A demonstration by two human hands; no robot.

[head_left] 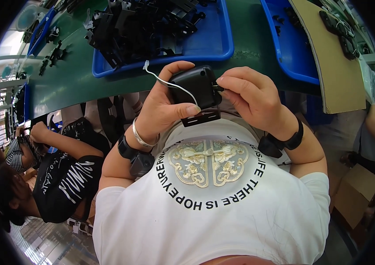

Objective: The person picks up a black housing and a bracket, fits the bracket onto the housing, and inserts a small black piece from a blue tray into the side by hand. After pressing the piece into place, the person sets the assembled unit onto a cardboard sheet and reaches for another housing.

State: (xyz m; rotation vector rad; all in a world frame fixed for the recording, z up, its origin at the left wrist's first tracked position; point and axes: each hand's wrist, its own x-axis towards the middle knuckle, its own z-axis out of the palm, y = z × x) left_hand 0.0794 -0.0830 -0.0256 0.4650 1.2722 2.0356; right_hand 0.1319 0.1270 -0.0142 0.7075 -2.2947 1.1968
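Bare hands at work over a green table, as I follow from afar through the head camera: the left hand grips a black housing, its thumb across the near face and its fingers behind. The right hand meets the housing's right edge with thumb and fingertips drawn narrow (whether they pinch the small dark piece there, I cannot tell). The housing sits between the two hands, above the wearer's lap and just short of the table's near edge. A slotted black bracket shows at its lower end, near the left thumb. A white cable curves over the left hand and the housing, its plug lying just beyond the left hand.

Directly beyond the hands, I see a blue tray heaped with black parts. Farther to the right of the right hand stands a second blue tray, and beside it a cardboard sheet bears black devices. Loose black pieces lie well left of the left hand, and a co-worker in a black top sits on that side.
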